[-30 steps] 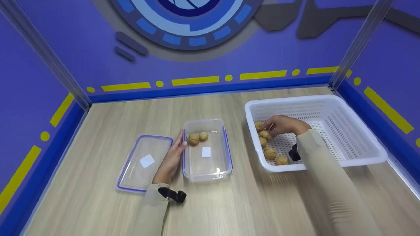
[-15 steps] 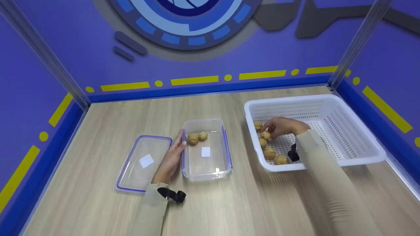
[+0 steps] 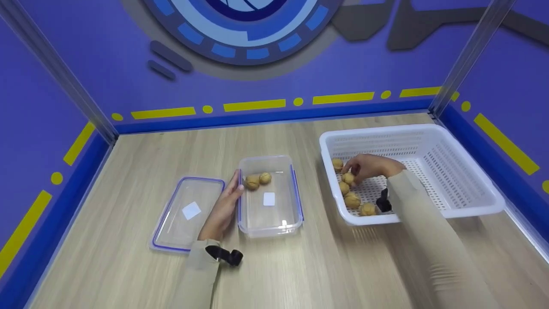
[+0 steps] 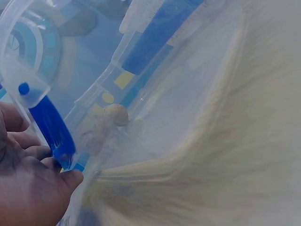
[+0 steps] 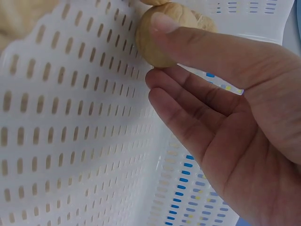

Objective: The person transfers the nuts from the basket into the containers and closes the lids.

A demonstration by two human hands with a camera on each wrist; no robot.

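In the head view my left hand (image 3: 221, 212) grips the left side of a clear plastic food container (image 3: 270, 223), its thumb at the rim. The left wrist view shows those fingers by a blue clasp (image 4: 54, 127). Two walnuts (image 3: 252, 182) lie together inside the container near its far left. My right hand (image 3: 371, 166) reaches into a white basket (image 3: 463, 212). Between thumb and fingers it pinches a walnut (image 5: 160, 42). Several other walnuts (image 3: 352, 200) line the basket's left side.
A clear lid (image 3: 176, 229) with a blue seal lies left of the container, beside my left forearm. White stickers mark the lid and the container. Blue-purple panels (image 3: 257, 86) enclose the wooden table (image 3: 291, 274) at the back and sides.
The pinched walnut and my right fingers have shifted very slightly right and towards me, away from the farthest walnut. My left hand and the container stay put.
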